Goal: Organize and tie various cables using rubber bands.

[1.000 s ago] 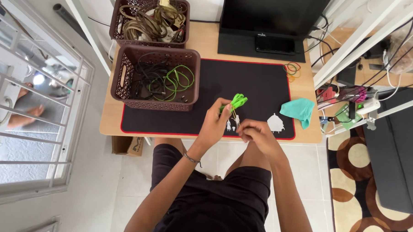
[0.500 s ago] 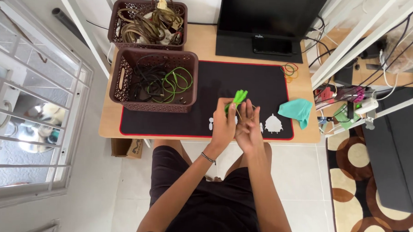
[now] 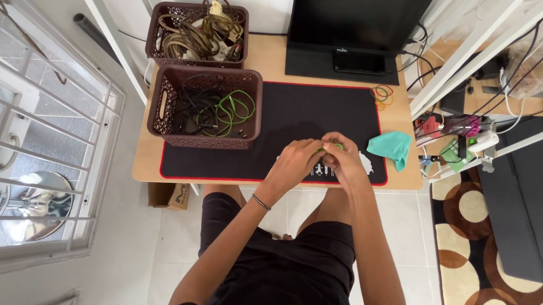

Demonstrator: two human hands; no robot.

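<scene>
Both of my hands meet over the front of the black desk mat (image 3: 297, 111). My left hand (image 3: 297, 159) and my right hand (image 3: 342, 156) close together around a coiled green cable (image 3: 330, 148); only a sliver of green shows between the fingers. A thin tan band seen on the coil earlier is hidden now. The cable's ends cannot be seen.
Two brown baskets stand at the left: the near basket (image 3: 165, 100) holds black and green cables, the far basket (image 3: 198, 11) tan ones. A monitor (image 3: 354, 23) stands behind the mat. Rubber bands (image 3: 382, 93) and a teal cloth (image 3: 392, 147) lie at the right.
The green coil stood up above my left hand before. My hands have dropped toward the mat and my right hand has closed over the coil, hiding most of it.
</scene>
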